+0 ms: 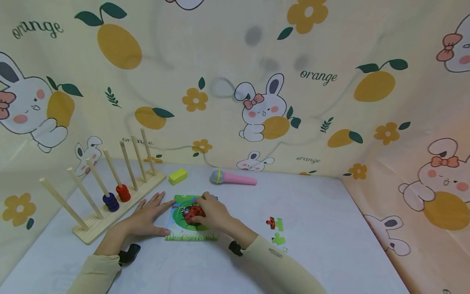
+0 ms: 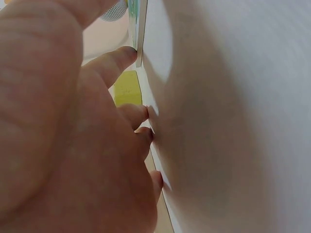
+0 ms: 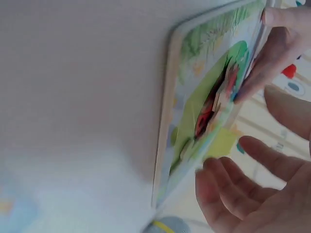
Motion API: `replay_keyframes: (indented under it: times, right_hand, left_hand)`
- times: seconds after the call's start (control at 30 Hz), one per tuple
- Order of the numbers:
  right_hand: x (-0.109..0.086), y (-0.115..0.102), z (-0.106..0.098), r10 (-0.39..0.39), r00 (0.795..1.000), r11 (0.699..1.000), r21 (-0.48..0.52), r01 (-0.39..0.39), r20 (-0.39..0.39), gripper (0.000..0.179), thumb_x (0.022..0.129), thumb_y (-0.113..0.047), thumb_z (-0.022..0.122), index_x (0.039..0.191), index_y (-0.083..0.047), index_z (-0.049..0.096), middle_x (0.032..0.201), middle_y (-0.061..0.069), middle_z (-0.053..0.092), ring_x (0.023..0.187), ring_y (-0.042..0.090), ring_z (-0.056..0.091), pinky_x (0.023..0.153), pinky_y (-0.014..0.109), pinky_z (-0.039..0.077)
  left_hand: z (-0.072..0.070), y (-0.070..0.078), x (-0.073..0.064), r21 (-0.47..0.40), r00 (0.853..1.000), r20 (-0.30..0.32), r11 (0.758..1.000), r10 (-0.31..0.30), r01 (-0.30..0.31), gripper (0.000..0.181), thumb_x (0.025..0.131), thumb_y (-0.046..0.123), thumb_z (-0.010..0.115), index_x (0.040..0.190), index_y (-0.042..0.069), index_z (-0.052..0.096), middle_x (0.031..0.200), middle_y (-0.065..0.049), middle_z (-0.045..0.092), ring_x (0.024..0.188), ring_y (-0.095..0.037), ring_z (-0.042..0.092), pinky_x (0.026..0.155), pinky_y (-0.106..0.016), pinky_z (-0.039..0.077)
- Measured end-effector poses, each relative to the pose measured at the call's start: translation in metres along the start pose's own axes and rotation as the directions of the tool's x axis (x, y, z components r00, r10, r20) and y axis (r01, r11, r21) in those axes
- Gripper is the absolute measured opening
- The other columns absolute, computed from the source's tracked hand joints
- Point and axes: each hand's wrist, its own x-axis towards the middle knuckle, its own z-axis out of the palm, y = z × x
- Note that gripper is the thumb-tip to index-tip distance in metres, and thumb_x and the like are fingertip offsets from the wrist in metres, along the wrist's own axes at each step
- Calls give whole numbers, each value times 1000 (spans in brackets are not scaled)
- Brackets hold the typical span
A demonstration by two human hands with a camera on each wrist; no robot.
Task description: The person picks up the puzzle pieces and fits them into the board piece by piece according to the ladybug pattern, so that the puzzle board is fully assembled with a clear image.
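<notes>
A wooden puzzle board (image 1: 191, 237) with a red ladybug picture (image 1: 190, 213) on green lies flat on the table. My left hand (image 1: 143, 220) rests beside it with fingers spread, the thumb at its lower left corner and the index fingertip on its upper left edge. Over the ladybug hovers my right hand (image 1: 214, 212); in the right wrist view its bent fingers (image 3: 221, 182) and thumb stand apart with nothing between them. Some ladybug pieces (image 3: 214, 107) sit raised above the board's surface there. Loose puzzle pieces (image 1: 279, 239), green and red, lie to the right.
On the left stands a wooden peg rack (image 1: 121, 220) with blue rings (image 1: 111, 202) and red rings (image 1: 123, 193). Behind the board lie a yellow-green block (image 1: 178, 177) and a pink toy microphone (image 1: 238, 179). A printed cloth (image 1: 220, 53) hangs at the back and sides.
</notes>
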Motion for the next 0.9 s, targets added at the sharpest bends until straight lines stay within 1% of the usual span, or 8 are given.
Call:
replay_keyframes:
  times: [0.07,0.1,0.17,0.2,0.27,0.43,0.67,0.9]
  right_hand:
    - [-7,0,-1,-42,998,993,-113,47,47,61,91,-44,71,140,-10,56,143,11,51,126,23,53,97,40,50]
    - [-11,-1,-1,-60,995,985,-157,72,81,66,92,-48,67,145,-10,52,151,10,44,135,24,46,103,44,46]
    - [-18,-2,-1,-89,984,968,-218,122,153,75,93,-54,61,152,-11,42,162,8,30,147,24,30,111,50,37]
    - [-21,-3,0,-97,978,963,-231,140,187,79,94,-57,58,154,-11,38,164,6,24,150,23,23,114,52,33]
    - [-27,-5,2,-101,966,957,-241,160,240,83,95,-61,53,157,-12,31,166,4,16,152,22,15,117,52,27]
    - [-34,-10,6,-78,952,959,-240,153,296,85,95,-66,45,159,-13,26,167,3,13,153,22,10,119,53,21]
    - [-35,-11,9,-76,948,967,-210,146,308,85,95,-66,46,159,-15,24,167,4,12,153,22,7,119,55,16]
    - [-34,-8,11,-82,947,969,-197,149,312,85,95,-65,46,160,-15,23,167,4,11,153,22,7,119,55,18]
  left_hand:
    - [1,0,0,5,1000,0,1000,0,0,99,75,59,79,152,10,41,160,-32,11,146,-52,5,111,-73,-1]
    - [1,-1,0,8,1000,-1,1000,-1,1,99,75,59,79,152,10,41,160,-32,11,147,-52,5,111,-73,-1]
    - [1,-1,0,12,1000,-4,1000,-1,1,99,75,59,79,152,10,41,160,-32,12,146,-52,5,111,-73,-1]
    - [1,-1,0,14,1000,-6,1000,-2,2,99,75,59,79,152,10,41,160,-32,12,146,-52,5,111,-73,-1]
    - [0,-1,0,8,1000,-7,1000,0,0,99,75,58,79,152,9,41,160,-33,12,146,-53,5,111,-73,-1]
    - [0,1,-1,-7,1000,-2,1000,5,-5,98,75,58,79,152,9,41,160,-33,12,146,-53,5,110,-73,-1]
    - [-1,3,-2,-12,1000,-6,1000,8,-8,98,75,57,80,152,10,41,160,-33,13,146,-53,5,110,-73,-2]
    - [-1,4,-2,-10,1000,-3,1000,2,-2,98,75,57,80,152,10,42,160,-33,13,146,-53,5,110,-73,-2]
